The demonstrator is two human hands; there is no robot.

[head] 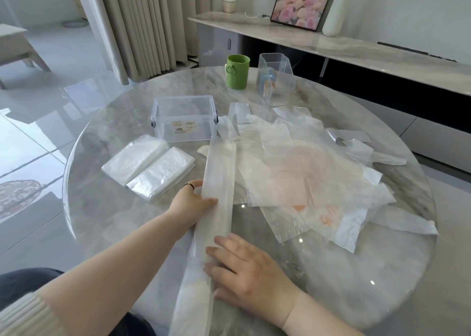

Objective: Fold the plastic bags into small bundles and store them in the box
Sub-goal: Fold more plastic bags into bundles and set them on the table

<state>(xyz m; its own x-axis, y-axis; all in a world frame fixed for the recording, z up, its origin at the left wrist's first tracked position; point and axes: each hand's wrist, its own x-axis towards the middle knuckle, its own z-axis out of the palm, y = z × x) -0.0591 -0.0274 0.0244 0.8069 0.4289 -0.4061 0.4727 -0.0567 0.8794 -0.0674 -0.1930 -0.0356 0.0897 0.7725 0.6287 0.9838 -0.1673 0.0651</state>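
On the round table (102, 208) before you, in the head view, the plastic bag (220, 172) lay as one long narrow band. It ran from just beside the box (183, 117) down to the table edge near your body. Your left hand (196, 200) pinched its left edge near the middle, with the thumb on top and the other fingers hidden behind the film. Your right hand (244, 269) lay flat on the lower part, fingers straight, pressing and gripping nothing.

Several things could go wrong from here, in my judgement. The film looked slick and springy, so the band could open again if your flat hand lifted before the first cross fold was made. The lower end seemed to pass over the table edge, and its weight could pull the band crooked. The upper end met the left border of the loose bags (293, 172), and I could not tell if it only touched them or rested on them. Rolling from there could drag a neighbour along. Trapped air could also make a bundle too puffy for the box.

The bag itself was milky and half transparent, in several layers. It was neat and straight in the upper part, but wider and looser below your right hand.
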